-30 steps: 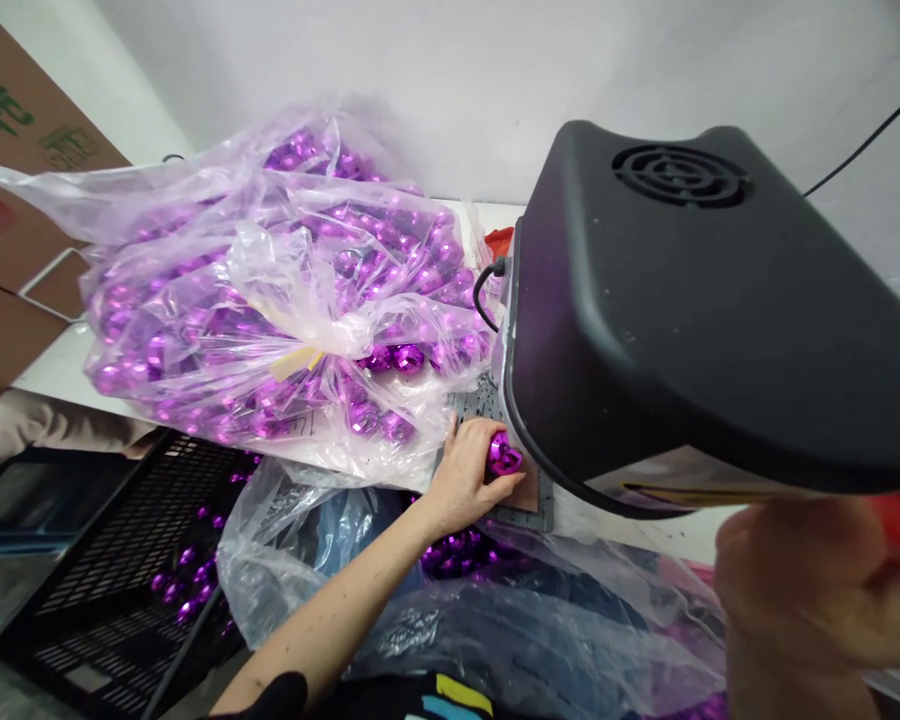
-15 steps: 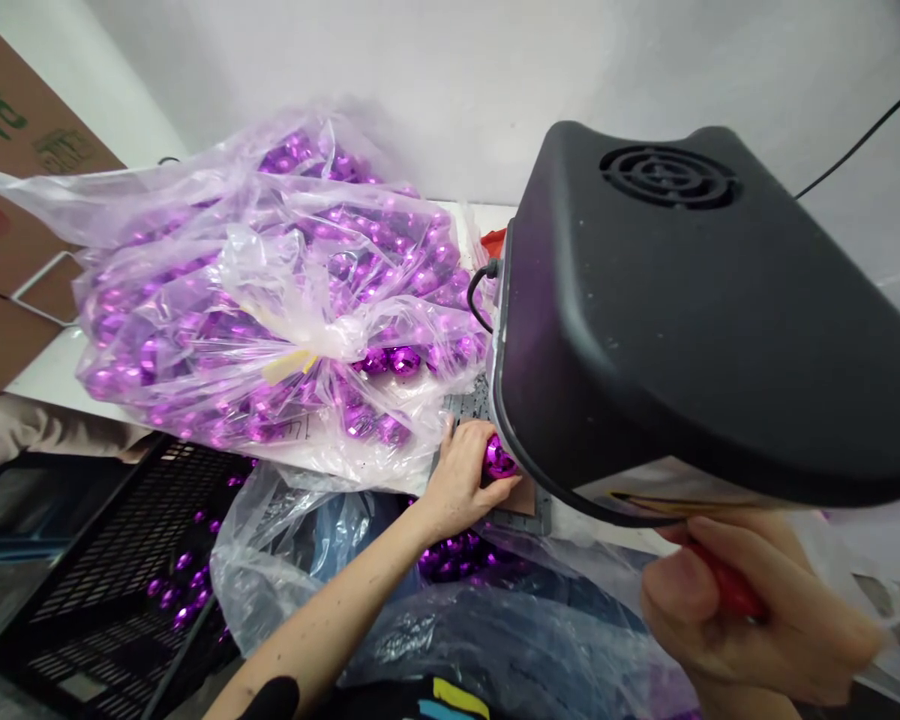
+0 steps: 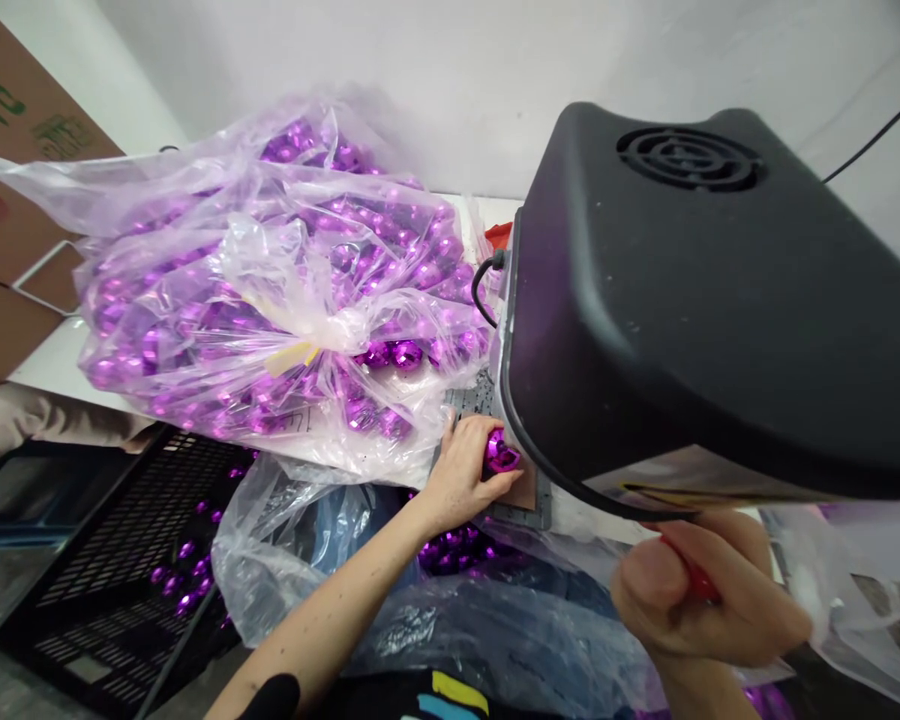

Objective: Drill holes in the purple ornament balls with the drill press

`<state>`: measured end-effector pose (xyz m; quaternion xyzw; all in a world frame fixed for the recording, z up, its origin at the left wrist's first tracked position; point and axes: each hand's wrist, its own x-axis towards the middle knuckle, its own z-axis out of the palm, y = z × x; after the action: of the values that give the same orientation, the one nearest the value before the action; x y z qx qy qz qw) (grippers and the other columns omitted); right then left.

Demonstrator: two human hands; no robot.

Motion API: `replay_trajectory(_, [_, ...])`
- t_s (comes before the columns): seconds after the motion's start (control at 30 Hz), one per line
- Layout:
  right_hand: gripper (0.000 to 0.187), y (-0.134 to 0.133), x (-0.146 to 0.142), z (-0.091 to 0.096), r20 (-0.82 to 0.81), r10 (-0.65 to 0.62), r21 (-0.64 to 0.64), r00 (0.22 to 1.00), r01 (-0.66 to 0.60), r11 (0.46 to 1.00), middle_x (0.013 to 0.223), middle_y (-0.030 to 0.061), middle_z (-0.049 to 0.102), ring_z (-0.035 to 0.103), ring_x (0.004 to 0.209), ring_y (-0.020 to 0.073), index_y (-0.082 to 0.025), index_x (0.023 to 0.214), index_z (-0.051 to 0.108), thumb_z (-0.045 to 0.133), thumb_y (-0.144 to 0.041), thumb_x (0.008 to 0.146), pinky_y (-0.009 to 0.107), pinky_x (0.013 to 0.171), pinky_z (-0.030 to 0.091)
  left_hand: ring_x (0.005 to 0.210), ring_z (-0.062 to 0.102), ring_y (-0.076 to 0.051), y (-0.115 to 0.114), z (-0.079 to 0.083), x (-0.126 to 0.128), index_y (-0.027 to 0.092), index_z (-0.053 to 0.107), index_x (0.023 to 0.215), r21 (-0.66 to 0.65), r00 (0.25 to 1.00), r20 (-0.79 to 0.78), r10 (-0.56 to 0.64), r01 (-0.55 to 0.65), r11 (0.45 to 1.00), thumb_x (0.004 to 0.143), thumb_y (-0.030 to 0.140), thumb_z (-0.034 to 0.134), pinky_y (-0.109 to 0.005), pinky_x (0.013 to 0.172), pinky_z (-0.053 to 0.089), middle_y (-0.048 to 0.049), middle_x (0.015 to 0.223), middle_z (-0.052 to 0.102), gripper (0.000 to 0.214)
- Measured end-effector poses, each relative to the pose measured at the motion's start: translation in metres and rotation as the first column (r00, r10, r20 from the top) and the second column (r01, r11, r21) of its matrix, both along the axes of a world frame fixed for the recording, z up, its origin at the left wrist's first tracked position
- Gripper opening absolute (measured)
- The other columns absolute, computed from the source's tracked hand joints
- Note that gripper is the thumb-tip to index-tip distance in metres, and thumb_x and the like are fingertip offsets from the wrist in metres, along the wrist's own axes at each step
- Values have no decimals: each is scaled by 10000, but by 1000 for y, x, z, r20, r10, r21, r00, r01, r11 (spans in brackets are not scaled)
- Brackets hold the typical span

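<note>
Between the fingers and thumb of my left hand (image 3: 465, 470) is a shiny purple faceted ball (image 3: 502, 452). It is held over a grey base plate (image 3: 529, 518) with a brown patch on it, at the lower edge of a black machine housing (image 3: 690, 310). My right hand (image 3: 709, 590) is wrapped round a red handle (image 3: 696, 572) below the housing's right side. The housing hides whatever is directly above the ball and where the handle joins.
A knotted clear bag (image 3: 270, 290) full of purple balls lies left on the white table. Below, an open plastic bag (image 3: 270, 560) and a black crate (image 3: 82, 590) hold more purple balls. A cardboard box (image 3: 22, 210) stands far left; a cable (image 3: 881, 130) hangs right.
My right hand has moved left and slightly inward with the red handle. The left hand stays at the base plate, and the ball in it appears slightly turned.
</note>
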<state>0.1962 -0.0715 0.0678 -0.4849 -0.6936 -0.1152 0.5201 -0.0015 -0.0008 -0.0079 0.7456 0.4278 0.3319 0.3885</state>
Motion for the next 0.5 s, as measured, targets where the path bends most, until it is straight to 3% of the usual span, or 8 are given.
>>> replay_trajectory(0.13, [389,10,1,-21,-19,10,119,1000,-7,993,930,67,607,613,875,163,-223,1129,606,555,-121,757,311,692,538,1238,555,-308,0,-4,1,243,568,1246,6,999,31,16,-16,1000,821,332,744,-583,1233,212,-91,1197,655,468])
replay_trajectory(0.3, [165,18,-8,-34,30,-17,8,999,17,1000,827,45,586,596,819,124,-162,869,616,552,-75,744,247,657,501,1206,560,-295,1,-5,2,238,573,1235,22,999,21,28,-29,999,830,339,736,-554,1212,259,-79,1165,654,448])
replay_trajectory(0.4, [53,14,-12,-14,51,-23,-35,998,24,999,801,32,585,576,756,92,-150,802,568,518,-131,804,213,616,465,1197,560,-291,0,-3,1,233,575,1216,24,1000,19,22,-23,999,841,338,722,-558,1214,246,-80,1152,653,416])
replay_trajectory(0.5, [171,15,-9,31,33,-47,-55,998,49,997,771,28,589,559,708,77,-150,793,564,478,-263,888,203,580,424,1195,551,-288,1,-4,2,225,567,1232,31,1000,11,26,-26,999,855,333,704,-558,1197,271,-89,1162,643,416])
